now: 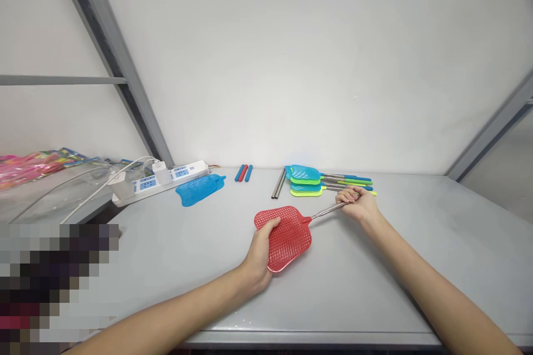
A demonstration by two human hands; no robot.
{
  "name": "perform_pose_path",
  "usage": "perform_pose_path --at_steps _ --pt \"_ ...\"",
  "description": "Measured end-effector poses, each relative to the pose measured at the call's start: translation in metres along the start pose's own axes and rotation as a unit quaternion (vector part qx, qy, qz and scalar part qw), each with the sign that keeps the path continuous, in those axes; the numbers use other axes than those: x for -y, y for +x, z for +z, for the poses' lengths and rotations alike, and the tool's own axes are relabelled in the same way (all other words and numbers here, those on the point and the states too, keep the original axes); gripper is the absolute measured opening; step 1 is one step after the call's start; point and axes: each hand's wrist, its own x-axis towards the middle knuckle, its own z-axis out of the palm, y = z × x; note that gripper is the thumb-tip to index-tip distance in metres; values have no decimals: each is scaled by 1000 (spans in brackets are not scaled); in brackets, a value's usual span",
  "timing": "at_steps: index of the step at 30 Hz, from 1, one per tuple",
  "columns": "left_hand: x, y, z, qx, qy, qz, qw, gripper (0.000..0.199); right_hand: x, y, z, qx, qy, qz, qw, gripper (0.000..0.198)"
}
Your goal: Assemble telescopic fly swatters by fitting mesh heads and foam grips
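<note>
My left grip (260, 258) is closed on the left edge of the red swatter head (291, 238), thumb over the mesh, other fingers hidden. I have it over the near middle of the table (478, 233). The swatter's long axis slants from near left to far right: the head points near and left, and the metal shaft (327, 211) runs far and right into my right grip (358, 204), whose fingers curl around it. Whether the lime tip (375, 193) just beside belongs to this swatter, I cannot tell.

Farther off to the left, a loose blue head (202, 188) lies with its stem pointing right, near a white power strip (183, 173). Beyond my right grip, stacked swatters (306, 173) lie heads left, handles right. Two metal tubes (278, 184) run near to far beside them. Farthest, three handle sleeves (244, 172), blue, red and blue, lie side by side.
</note>
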Motion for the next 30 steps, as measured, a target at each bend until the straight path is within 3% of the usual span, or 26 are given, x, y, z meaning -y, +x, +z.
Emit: perform_pose_path --at_steps 4,9,11,19,25,30 --pt "0 0 1 -33 16 35 999 28 0 3 -3 -12 -8 8 1000 29" --pt "0 0 1 -18 10 73 997 27 3 13 -12 -40 -28 17 999 26" --pt "-1 1 0 -9 -3 74 997 29 2 17 -16 -55 -36 21 998 19" --pt "1 6 -3 -43 -2 73 996 31 12 24 -17 -128 -50 45 989 26" --pt "-2 4 -2 -8 53 111 992 29 38 23 -13 -160 -40 25 986 26" --pt "-2 4 -4 -2 78 137 987 32 32 22 -17 -163 -23 11 986 26"
